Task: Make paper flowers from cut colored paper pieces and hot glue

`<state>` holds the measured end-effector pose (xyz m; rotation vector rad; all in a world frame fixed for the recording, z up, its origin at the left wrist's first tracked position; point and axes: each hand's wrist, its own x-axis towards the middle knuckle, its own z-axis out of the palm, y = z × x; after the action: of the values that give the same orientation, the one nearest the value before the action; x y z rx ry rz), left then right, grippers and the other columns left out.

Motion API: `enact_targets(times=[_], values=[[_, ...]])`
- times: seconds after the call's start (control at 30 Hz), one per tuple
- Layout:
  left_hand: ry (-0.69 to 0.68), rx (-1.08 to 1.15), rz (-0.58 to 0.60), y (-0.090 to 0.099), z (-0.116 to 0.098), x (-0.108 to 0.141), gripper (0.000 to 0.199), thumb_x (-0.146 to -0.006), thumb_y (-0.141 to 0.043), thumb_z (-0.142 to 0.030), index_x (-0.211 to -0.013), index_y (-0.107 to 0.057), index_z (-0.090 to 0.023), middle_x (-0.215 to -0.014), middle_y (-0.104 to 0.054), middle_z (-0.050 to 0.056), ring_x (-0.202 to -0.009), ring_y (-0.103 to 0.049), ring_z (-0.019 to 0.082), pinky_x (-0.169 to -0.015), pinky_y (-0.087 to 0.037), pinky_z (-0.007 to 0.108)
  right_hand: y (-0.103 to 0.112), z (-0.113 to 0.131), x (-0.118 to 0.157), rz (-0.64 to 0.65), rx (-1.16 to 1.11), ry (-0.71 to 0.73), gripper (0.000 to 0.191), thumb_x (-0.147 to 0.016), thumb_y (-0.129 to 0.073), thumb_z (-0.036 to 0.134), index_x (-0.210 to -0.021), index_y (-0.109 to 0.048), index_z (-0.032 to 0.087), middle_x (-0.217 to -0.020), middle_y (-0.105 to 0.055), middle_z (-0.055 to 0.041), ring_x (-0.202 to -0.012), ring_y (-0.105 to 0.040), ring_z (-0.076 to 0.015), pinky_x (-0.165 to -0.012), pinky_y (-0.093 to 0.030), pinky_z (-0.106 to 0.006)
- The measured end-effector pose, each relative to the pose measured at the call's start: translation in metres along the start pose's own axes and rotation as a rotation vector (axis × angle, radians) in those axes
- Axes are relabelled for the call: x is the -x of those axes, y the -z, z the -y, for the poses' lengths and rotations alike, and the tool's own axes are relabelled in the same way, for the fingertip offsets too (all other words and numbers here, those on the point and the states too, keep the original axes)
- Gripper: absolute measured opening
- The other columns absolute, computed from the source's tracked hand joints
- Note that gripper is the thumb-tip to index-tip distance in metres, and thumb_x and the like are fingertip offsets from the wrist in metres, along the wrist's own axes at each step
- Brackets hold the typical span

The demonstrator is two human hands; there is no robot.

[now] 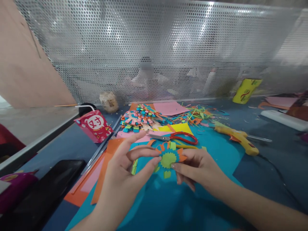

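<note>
Between my two hands is a paper flower [168,159] with a green centre, a blue toothed ring, and orange and green petals. My left hand [134,163] pinches its left edge between thumb and fingers. On the other side, my right hand [196,165] grips the right edge, thumb in front. The flower is held above a large blue paper sheet [163,208]. Just beyond it lie scissors with red handles [184,138], partly over a yellow sheet [185,128]. Farther back is a pile of finished-looking fringed paper flowers [139,118].
A yellow glue gun [238,139] with a black cord lies at right. Paper scraps [199,114] spread behind. A red drink carton [95,125] and a black phone-like slab [45,192] are at left. A perforated metal screen [154,38] borders the back; a person [146,75] shows through it.
</note>
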<state>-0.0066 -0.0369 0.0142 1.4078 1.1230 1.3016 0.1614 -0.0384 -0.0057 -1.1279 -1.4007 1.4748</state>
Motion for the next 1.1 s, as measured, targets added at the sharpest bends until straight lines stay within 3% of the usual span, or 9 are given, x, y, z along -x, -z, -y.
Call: enact_targets(times=[0.17, 0.73, 0.93, 1.1], values=[[0.001, 0.0, -0.008, -0.0013, 0.0002, -0.0012, 0.052, -0.066, -0.068, -0.023, -0.112, -0.045, -0.021, -0.071, -0.069, -0.002, -0.081, -0.063, 0.017, -0.081, -0.044, 0.029, -0.0001, 0.0006, 0.0009, 0.016, 0.006, -0.008, 0.026, -0.067, -0.064, 0.037, -0.059, -0.05, 0.015, -0.048, -0.058, 0.0038, -0.028, -0.036, -0.0011, -0.029, -0.028, -0.014], [-0.019, -0.064, 0.011, -0.0045, 0.0011, -0.0051, 0.047, -0.069, -0.065, -0.024, -0.112, -0.047, -0.018, -0.071, -0.068, -0.001, -0.083, -0.062, 0.018, -0.089, -0.039, 0.033, -0.0027, 0.0009, 0.0001, -0.005, 0.062, 0.001, 0.022, -0.073, -0.056, 0.032, -0.061, -0.046, 0.016, -0.05, -0.058, 0.0038, -0.027, -0.035, -0.0003, -0.029, -0.026, -0.013], [-0.094, -0.071, -0.056, -0.0067, 0.0037, -0.0053, 0.045, -0.066, -0.066, -0.024, -0.108, -0.051, -0.018, -0.069, -0.068, -0.001, -0.082, -0.062, 0.019, -0.093, -0.036, 0.038, -0.0021, 0.0014, -0.0003, -0.003, 0.049, 0.007, 0.023, -0.072, -0.057, 0.033, -0.061, -0.046, 0.016, -0.049, -0.057, 0.0041, -0.027, -0.036, -0.0008, -0.029, -0.027, -0.014], [-0.074, -0.119, 0.005, -0.0036, 0.004, -0.0059, 0.047, -0.069, -0.065, -0.026, -0.112, -0.048, -0.019, -0.071, -0.067, -0.001, -0.083, -0.061, 0.018, -0.092, -0.036, 0.035, -0.0011, 0.0009, -0.0014, -0.003, 0.043, 0.01, 0.019, -0.071, -0.058, 0.031, -0.065, -0.049, 0.016, -0.048, -0.057, 0.005, -0.027, -0.035, -0.001, -0.029, -0.027, -0.014]])
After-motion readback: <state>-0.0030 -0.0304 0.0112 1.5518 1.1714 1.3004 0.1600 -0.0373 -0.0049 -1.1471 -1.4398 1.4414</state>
